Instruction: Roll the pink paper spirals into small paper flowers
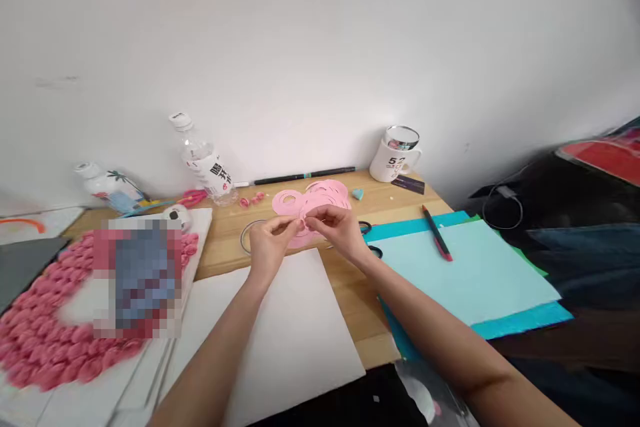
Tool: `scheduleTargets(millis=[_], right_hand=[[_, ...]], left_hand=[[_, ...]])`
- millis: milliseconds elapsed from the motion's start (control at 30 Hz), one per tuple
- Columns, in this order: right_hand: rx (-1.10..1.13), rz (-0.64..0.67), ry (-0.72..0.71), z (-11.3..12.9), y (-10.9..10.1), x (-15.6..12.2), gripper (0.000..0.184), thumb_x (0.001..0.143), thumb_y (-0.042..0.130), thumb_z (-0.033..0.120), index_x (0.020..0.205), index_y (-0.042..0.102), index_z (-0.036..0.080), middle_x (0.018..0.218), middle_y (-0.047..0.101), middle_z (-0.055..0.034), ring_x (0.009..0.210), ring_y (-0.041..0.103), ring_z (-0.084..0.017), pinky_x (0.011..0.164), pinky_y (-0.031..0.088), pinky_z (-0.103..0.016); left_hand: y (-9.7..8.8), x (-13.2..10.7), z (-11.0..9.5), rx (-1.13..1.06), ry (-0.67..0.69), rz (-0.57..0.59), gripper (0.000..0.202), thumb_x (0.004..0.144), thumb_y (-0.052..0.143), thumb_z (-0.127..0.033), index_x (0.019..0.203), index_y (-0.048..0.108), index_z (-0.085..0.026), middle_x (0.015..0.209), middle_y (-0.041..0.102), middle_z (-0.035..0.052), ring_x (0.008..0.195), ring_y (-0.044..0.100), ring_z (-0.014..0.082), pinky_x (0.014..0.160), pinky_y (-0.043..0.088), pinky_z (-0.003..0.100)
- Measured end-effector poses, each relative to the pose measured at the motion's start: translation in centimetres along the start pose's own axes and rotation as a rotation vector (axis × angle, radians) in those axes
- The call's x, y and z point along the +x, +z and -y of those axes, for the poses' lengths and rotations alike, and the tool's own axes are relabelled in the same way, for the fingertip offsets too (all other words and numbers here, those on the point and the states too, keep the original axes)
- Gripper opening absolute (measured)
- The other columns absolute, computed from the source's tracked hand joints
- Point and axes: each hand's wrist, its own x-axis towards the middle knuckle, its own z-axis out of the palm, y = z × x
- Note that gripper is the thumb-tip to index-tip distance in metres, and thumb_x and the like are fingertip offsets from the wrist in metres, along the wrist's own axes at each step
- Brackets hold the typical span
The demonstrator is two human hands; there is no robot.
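In the head view my left hand point(273, 243) and my right hand point(340, 230) meet fingertip to fingertip over the table. Both pinch a small strip of pink paper point(303, 221), mostly hidden by the fingers. Just behind them lie several pink paper spirals point(327, 192), cut into rings. Black-handled scissors point(375, 252) show partly from behind my right wrist. Below my hands a white sheet point(295, 327) lies on the wooden table. Small rolled pink paper pieces point(253, 200) rest to the left of the spirals.
A plastic bottle point(210, 170) and a white mug point(393, 160) stand near the wall, a black pen point(305, 176) between them. At left is a board covered with pink rolled roses point(45, 327). Blue sheets point(470, 273) with a marker point(437, 235) lie at right.
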Motion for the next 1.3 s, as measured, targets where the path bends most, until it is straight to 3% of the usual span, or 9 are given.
scheduleTargets(millis=[333, 567, 667, 967, 1100, 1300], right_hand=[[-0.164, 0.007, -0.018, -0.2, 0.1, -0.2, 0.010, 0.070, 0.063, 0.026, 0.074, 0.067, 0.018, 0.074, 0.070, -0.0030, 0.067, 0.065, -0.016, 0.062, 0.053, -0.027], [-0.374, -0.083, -0.063, 0.5, 0.9, -0.8, 0.008, 0.069, 0.057, 0.023, 0.069, 0.063, 0.018, 0.067, 0.066, -0.0027, 0.060, 0.060, -0.015, 0.059, 0.050, -0.027], [-0.372, -0.126, -0.030, 0.4, 1.2, -1.1, 0.006, 0.068, 0.057, 0.023, 0.066, 0.060, 0.018, 0.064, 0.064, -0.0014, 0.058, 0.058, -0.014, 0.057, 0.048, -0.026], [-0.100, -0.115, 0.114, -0.6, 1.4, -1.2, 0.008, 0.066, 0.061, 0.024, 0.064, 0.057, 0.018, 0.064, 0.062, -0.0007, 0.061, 0.060, -0.015, 0.058, 0.049, -0.027], [0.033, -0.132, 0.183, -0.4, 1.5, -1.1, 0.007, 0.064, 0.060, 0.022, 0.062, 0.056, 0.017, 0.060, 0.061, 0.0002, 0.057, 0.061, -0.015, 0.058, 0.050, -0.028], [0.091, -0.173, 0.203, -0.2, 1.6, -1.0, 0.008, 0.064, 0.061, 0.023, 0.061, 0.056, 0.017, 0.059, 0.060, 0.0012, 0.057, 0.060, -0.014, 0.059, 0.051, -0.029]], left_hand=[[0.2, -0.4, -0.3, 0.045, 0.079, 0.005, 0.011, 0.066, 0.067, -0.027, 0.070, 0.072, -0.017, 0.072, 0.073, 0.0044, 0.070, 0.068, 0.0204, 0.070, 0.054, 0.031], [0.4, -0.7, 0.1, 0.349, 0.460, -0.079, 0.010, 0.071, 0.063, -0.020, 0.069, 0.072, -0.021, 0.071, 0.072, 0.0013, 0.061, 0.065, 0.0152, 0.060, 0.052, 0.026], [0.6, -0.9, 0.4, 0.409, 0.530, -0.103, 0.011, 0.073, 0.061, -0.020, 0.072, 0.072, -0.021, 0.072, 0.072, 0.0013, 0.061, 0.065, 0.0150, 0.060, 0.051, 0.025], [1.2, -1.1, 0.9, 0.397, 0.472, -0.147, 0.011, 0.074, 0.059, -0.021, 0.078, 0.069, -0.020, 0.075, 0.071, 0.0016, 0.065, 0.066, 0.0154, 0.063, 0.054, 0.026], [1.1, -1.0, 0.6, 0.280, 0.334, -0.064, 0.010, 0.073, 0.061, -0.023, 0.078, 0.068, -0.018, 0.078, 0.070, 0.0028, 0.067, 0.066, 0.0155, 0.063, 0.056, 0.027], [1.1, -0.8, 0.4, 0.127, 0.145, 0.006, 0.026, 0.069, 0.064, -0.021, 0.095, 0.064, -0.016, 0.087, 0.068, 0.0059, 0.073, 0.067, 0.0168, 0.064, 0.057, 0.029]])
